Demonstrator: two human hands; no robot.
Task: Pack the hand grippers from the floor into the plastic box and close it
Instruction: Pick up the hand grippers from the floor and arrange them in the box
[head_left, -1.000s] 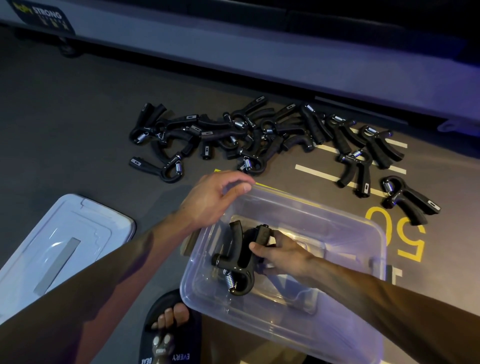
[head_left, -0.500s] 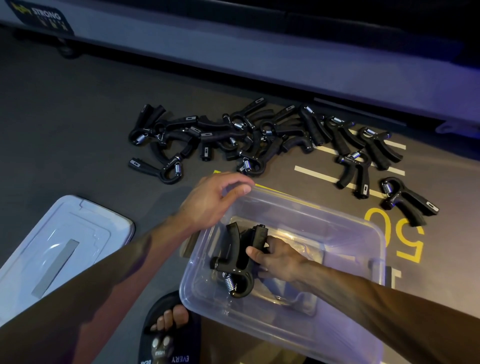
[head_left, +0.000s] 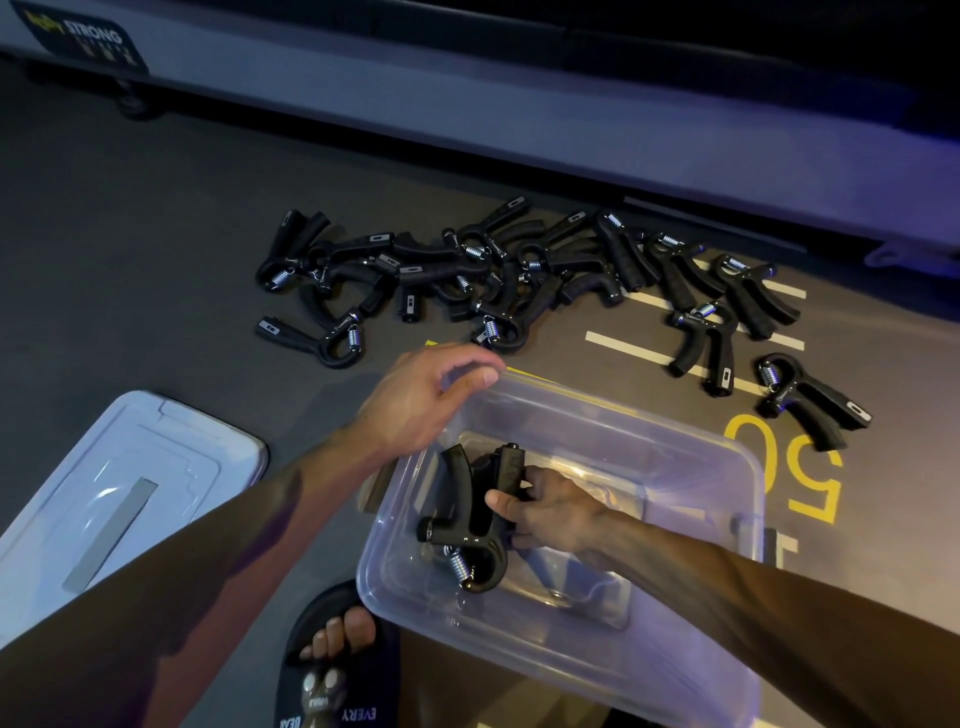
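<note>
Gripping one hand gripper (head_left: 475, 512) low inside the plastic box (head_left: 748, 499), our right hand (head_left: 550, 512) is placing it — probably the first. Our left hand (head_left: 421, 397) hovers relaxed, holding nothing. Next we release, then reach for the floor pile (head_left: 467, 270).

A yellow "50" (head_left: 784, 470) was painted on the dark floor (head_left: 130, 208), with white stripes (head_left: 631, 347) marked just beyond it. Farther beyond the "50", a long grey machine base (head_left: 519, 119) was laid across the floor, with a "STRONG" label (head_left: 83, 39) at its left end. A black sandal (head_left: 337, 675) was seen well left of the "50", nearer the camera.
</note>
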